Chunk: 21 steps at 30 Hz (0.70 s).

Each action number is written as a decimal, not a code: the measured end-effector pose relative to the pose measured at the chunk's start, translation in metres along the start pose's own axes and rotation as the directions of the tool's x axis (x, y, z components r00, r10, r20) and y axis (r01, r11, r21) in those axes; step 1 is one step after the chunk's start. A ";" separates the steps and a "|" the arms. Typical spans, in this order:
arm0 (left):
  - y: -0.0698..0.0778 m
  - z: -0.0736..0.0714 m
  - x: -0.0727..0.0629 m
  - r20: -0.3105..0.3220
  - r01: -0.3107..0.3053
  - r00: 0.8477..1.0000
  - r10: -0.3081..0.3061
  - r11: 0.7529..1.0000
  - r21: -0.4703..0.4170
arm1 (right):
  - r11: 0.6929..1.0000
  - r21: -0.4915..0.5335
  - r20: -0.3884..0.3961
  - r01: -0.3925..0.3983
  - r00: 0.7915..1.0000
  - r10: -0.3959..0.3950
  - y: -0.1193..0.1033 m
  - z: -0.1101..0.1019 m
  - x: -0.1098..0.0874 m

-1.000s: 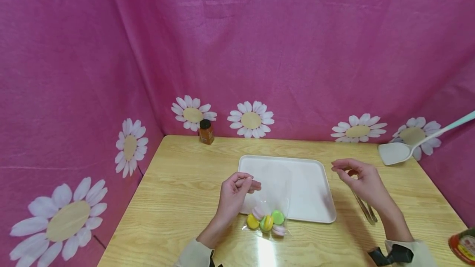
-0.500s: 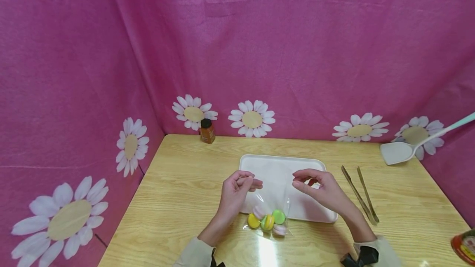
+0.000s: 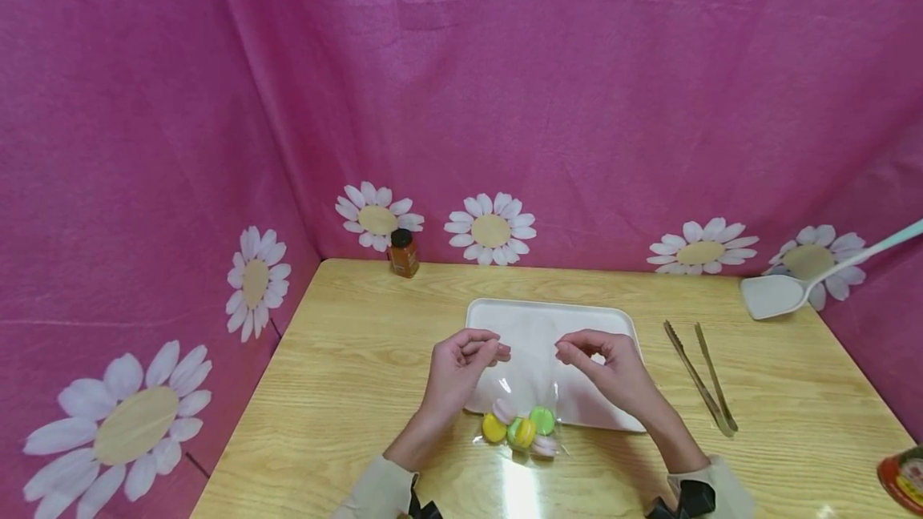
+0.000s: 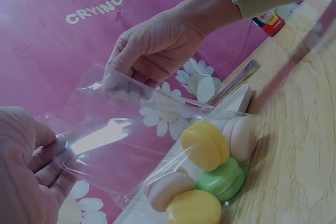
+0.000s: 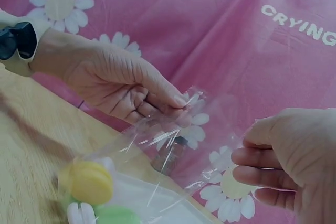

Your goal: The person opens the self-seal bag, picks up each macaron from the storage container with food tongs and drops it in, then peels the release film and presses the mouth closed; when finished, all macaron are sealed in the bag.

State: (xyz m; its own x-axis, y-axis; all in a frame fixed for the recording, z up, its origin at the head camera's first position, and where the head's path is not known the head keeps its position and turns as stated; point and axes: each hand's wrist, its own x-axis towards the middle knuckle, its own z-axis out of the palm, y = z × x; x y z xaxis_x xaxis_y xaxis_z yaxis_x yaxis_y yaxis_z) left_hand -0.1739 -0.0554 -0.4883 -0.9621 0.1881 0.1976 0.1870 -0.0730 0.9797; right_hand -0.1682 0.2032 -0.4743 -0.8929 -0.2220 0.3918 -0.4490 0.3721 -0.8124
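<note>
A clear plastic bag (image 4: 126, 135) with several macarons in it hangs between my two hands, in front of the white tray (image 3: 598, 399). At its bottom lie yellow (image 4: 205, 145), green (image 4: 220, 179) and pale pink (image 4: 240, 137) macarons. My left hand (image 3: 456, 375) pinches the upper left corner of the bag between thumb and fingers. Across from it, my right hand (image 3: 613, 371) pinches the bag's upper right edge, thumb against forefinger. In the left wrist view the film stretches between both hands, its mouth facing up.
Metal tongs (image 3: 698, 379) lie spread on the wooden table (image 3: 346, 375), right of the tray. A white spatula (image 3: 775, 295) with a pale green handle is at the right back. A black-capped jar (image 3: 404, 256) stands at the back left, a red can (image 3: 904, 480) at the right edge.
My right hand has come left from over the tongs to the bag's right edge and now pinches it. My left hand has stayed almost still.
</note>
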 end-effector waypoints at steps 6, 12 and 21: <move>0.001 -0.002 0.000 0.004 0.007 1.000 -0.007 1.000 0.024 | 0.998 0.040 0.043 -0.049 0.998 0.047 -0.001 0.002 -0.003; 0.001 -0.002 0.000 -0.003 0.020 1.000 -0.020 1.000 0.018 | 0.998 -0.001 0.014 -0.055 0.998 0.055 0.001 0.011 -0.002; 0.000 -0.007 0.001 -0.018 0.018 1.000 -0.017 1.000 0.019 | 0.996 -0.067 -0.058 0.064 0.996 -0.068 0.004 0.012 -0.002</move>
State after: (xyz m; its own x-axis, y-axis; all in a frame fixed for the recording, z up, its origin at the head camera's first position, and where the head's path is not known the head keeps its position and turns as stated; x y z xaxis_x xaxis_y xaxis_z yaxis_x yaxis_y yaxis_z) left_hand -0.1765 -0.0620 -0.4887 -0.9686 0.1717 0.1798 0.1735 -0.0512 0.9835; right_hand -0.1680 0.1943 -0.4835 -0.8609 -0.1945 0.4702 -0.5065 0.4163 -0.7551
